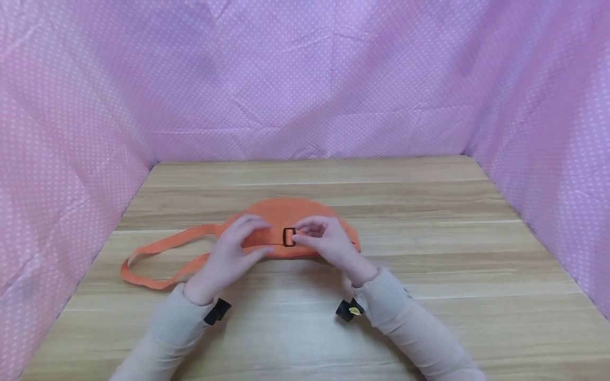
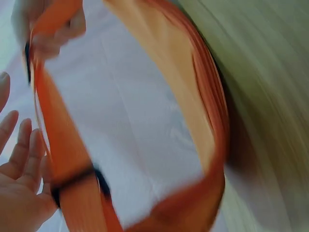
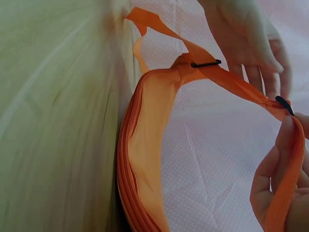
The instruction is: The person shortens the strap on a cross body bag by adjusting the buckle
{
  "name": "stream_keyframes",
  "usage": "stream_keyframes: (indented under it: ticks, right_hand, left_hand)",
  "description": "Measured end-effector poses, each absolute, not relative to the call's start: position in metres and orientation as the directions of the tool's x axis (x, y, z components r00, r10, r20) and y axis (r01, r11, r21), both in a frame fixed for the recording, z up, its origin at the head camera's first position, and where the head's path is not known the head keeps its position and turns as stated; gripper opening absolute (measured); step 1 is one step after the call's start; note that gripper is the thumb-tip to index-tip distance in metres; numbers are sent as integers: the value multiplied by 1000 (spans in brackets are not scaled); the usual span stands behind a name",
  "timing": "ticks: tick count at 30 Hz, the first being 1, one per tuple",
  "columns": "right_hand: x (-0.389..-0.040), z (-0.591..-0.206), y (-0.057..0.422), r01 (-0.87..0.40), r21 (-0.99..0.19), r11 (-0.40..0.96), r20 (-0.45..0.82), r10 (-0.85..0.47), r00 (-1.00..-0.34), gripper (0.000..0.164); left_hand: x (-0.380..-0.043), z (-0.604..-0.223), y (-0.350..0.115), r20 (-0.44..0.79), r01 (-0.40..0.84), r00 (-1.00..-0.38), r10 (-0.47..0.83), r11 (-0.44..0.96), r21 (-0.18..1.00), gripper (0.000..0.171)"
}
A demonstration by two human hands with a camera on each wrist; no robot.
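An orange waist bag (image 1: 281,209) stands on the wooden table with its long strap (image 1: 162,246) looped out to the left. My right hand (image 1: 329,241) pinches the strap between thumb and fingers, right at a black slider buckle (image 1: 285,237). In the right wrist view that strap (image 3: 231,79) is stretched above the bag (image 3: 145,159). My left hand (image 1: 229,251) is beside the strap, fingers extended and spread from the thumb, gripping nothing. A second black buckle (image 2: 72,181) sits on the strap, close to the left fingers in the left wrist view.
The light wood tabletop (image 1: 305,323) spreads out around the bag. Pink dotted cloth (image 1: 305,79) hangs behind the table and along both sides. Each sleeve carries a black wrist strap piece (image 1: 217,312).
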State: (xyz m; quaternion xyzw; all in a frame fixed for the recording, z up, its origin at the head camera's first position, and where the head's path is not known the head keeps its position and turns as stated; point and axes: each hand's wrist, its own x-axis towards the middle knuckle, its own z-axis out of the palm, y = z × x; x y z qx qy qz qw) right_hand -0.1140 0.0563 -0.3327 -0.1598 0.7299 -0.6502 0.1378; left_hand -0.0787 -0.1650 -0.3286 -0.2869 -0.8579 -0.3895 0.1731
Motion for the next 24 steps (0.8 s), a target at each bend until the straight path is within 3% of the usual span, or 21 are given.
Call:
stream_keyframes:
  ticks: [4, 16, 24]
  right_hand:
    - [-113, -335, 53, -51, -995, 83, 11, -425, -905, 22]
    - [-112, -335, 52, -53, -996, 74, 16, -434, -901, 21]
    - [-124, -331, 76, -175, -959, 223, 29, -538, -843, 24]
  left_hand:
    - [-81, -332, -152, 534, 655, -755, 381, 486, 579, 45]
    - [-83, -336, -143, 530, 625, -779, 336, 488, 609, 43]
    - [-82, -335, -146, 464, 587, -810, 359, 514, 626, 39]
